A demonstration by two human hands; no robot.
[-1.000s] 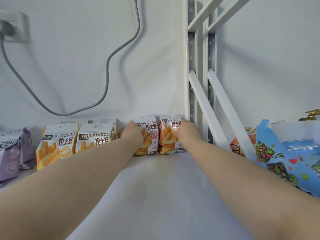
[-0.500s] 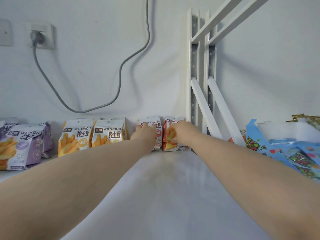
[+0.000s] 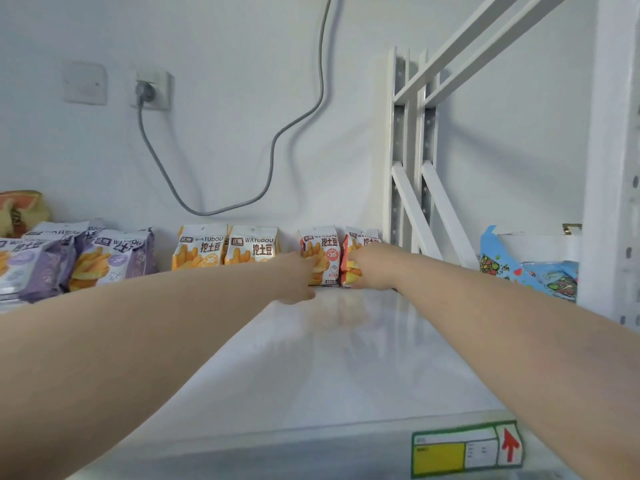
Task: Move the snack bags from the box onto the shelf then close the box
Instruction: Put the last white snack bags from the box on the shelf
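Nearest, a label (image 3: 465,448) with a green border, a yellow patch and a red arrow is fixed to the front edge of the white shelf (image 3: 346,358). Both bare forearms reach across the shelf to its back. The left hand (image 3: 298,278) lies against the lower left corner of a white-and-orange bag (image 3: 323,251), with its fingers curled. Whether it pinches the bag cannot be told. The right hand (image 3: 370,271) grips the lower part of a red-orange bag (image 3: 356,244), fingers wrapped round its front. Both bags stand upright, side by side and touching, at the back of the shelf, just left of the white uprights (image 3: 408,150). Further left along the back stand two yellow bags (image 3: 225,249), then purple bags (image 3: 104,258). A blue patterned packet (image 3: 502,265) lies beyond the uprights to the right. On the wall behind, a grey cable (image 3: 277,150) runs to a socket (image 3: 150,90).
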